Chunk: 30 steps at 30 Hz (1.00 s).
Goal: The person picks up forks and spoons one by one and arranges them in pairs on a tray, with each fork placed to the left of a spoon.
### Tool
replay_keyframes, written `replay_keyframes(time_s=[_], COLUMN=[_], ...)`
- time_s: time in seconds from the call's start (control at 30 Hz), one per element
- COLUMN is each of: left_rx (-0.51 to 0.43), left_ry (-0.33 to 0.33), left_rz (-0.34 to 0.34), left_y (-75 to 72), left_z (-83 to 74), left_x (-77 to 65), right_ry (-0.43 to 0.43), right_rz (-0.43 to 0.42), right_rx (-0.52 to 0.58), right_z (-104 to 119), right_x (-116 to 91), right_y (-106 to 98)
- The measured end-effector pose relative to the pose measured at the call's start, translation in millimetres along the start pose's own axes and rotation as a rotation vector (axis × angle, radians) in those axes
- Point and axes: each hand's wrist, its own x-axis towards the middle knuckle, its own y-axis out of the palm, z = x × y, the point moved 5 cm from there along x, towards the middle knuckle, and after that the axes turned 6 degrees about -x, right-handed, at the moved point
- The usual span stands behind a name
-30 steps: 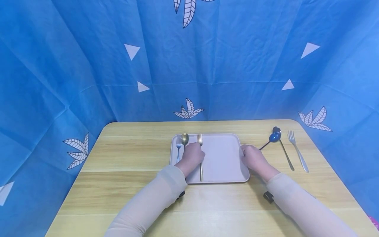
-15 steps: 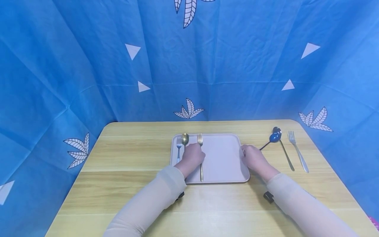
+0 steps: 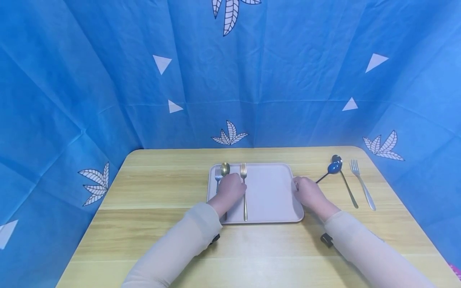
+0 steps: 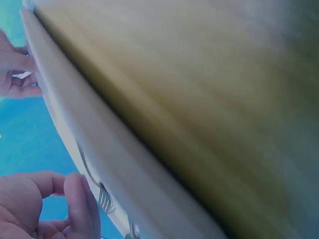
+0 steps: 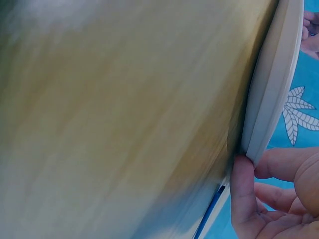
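In the head view a pale rectangular tray (image 3: 270,192) lies on the table. On its left part are a silver fork (image 3: 217,173), a gold-bowled spoon (image 3: 225,168) and a gold fork (image 3: 245,206), side by side with tines and bowl away from me. My left hand (image 3: 229,190) is over the spoon and silver fork, hiding their middles, just left of the gold fork. In the left wrist view its fingers (image 4: 79,206) are loosely bent with nothing visible between them. My right hand (image 3: 310,194) pinches the tray's right rim between thumb and finger, seen closely in the right wrist view.
To the right of the tray, a blue-bowled spoon (image 3: 333,167) crosses over a dark spoon (image 3: 347,187). Beside them lies another silver fork (image 3: 365,190). A blue patterned cloth (image 3: 201,80) hangs behind the wooden table (image 3: 158,192) and along both sides.
My left hand has shifted slightly left, off the gold fork, uncovering more of its handle. The right hand and the tray have stayed put.
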Motion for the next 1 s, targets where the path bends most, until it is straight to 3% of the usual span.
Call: replay_keyframes(time_s=[0.23,0.53,1.0], left_rx=[0.06,0.058,0.063], left_ry=[-0.078,-0.105,-0.193], left_rz=[0.014,-0.045,-0.06], left_y=[-15.0,-35.7,-47.3], left_z=[10.6,29.3,56.7], left_x=[-2.0,0.2,-4.2], right_ry=[0.004,-0.02,-0.027], right_rz=[0.002,-0.016,-0.018], right_rx=[-0.011,-0.016,-0.025], right_z=[-0.8,-1.5,-0.6], right_x=[-0.1,0.0,0.4], right_y=[0.8,-0.3,0.1])
